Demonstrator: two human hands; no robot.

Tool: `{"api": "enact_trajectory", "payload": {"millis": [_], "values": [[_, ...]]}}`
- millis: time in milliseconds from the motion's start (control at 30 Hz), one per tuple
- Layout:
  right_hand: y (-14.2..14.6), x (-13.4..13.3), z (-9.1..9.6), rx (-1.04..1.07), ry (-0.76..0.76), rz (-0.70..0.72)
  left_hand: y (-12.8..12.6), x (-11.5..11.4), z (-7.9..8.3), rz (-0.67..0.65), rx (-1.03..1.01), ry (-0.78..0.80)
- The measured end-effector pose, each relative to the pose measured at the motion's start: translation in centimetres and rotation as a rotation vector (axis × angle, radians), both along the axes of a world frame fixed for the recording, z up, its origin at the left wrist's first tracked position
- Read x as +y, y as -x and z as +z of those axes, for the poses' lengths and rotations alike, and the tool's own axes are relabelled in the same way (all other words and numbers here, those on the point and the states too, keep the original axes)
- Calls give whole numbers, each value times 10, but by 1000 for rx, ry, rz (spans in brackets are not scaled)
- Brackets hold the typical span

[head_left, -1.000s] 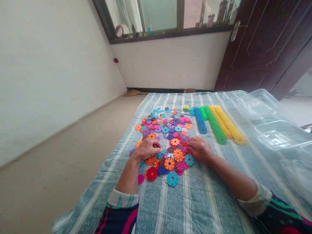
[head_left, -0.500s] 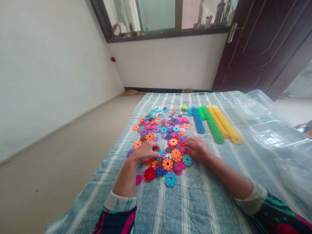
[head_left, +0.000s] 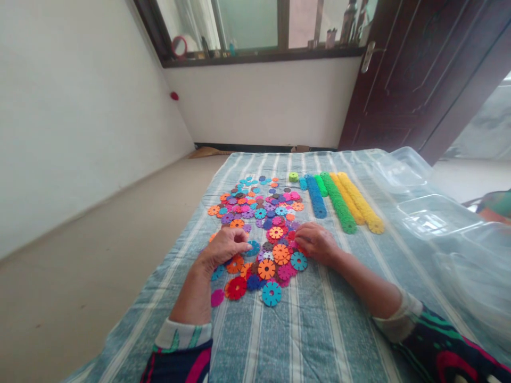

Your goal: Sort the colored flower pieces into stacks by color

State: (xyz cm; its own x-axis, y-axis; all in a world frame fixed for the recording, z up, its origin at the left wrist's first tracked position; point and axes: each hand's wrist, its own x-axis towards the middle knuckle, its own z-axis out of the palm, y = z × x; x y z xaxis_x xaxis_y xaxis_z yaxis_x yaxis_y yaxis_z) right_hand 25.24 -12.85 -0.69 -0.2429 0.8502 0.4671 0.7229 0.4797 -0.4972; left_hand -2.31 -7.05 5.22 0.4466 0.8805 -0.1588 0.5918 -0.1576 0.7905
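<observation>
A spread of flat, notched plastic discs (head_left: 263, 223) in orange, pink, blue, purple and red lies on a striped cloth (head_left: 303, 330). My left hand (head_left: 223, 247) rests on the near left part of the pile, fingers curled and pinched on something I cannot make out. My right hand (head_left: 317, 242) lies on the pile's right edge, fingers curled down onto the discs; what it holds, if anything, is hidden. Beyond my right hand lie rows of stacked discs: blue (head_left: 317, 198), green (head_left: 338, 205) and yellow (head_left: 359, 203).
A single green stack (head_left: 293, 176) stands at the far end of the rows. Clear plastic containers (head_left: 435, 218) lie on the cloth at the right. Bare floor (head_left: 99, 255) runs along the left; a dark door (head_left: 403, 80) and a window (head_left: 255, 26) are behind.
The view has shifted a little, so everything sits further left. Both hands stay on the disc pile; the left hand's fingers have worked slightly over the discs.
</observation>
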Motion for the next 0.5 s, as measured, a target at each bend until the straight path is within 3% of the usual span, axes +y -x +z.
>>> {"api": "enact_trajectory", "payload": {"millis": [233,500], "values": [[-9,-4,10,278,165,111,3,1,-5,39,-79,25],[-9,-12,22,51,189,285,2,-1,-2,78,-111,72]]}}
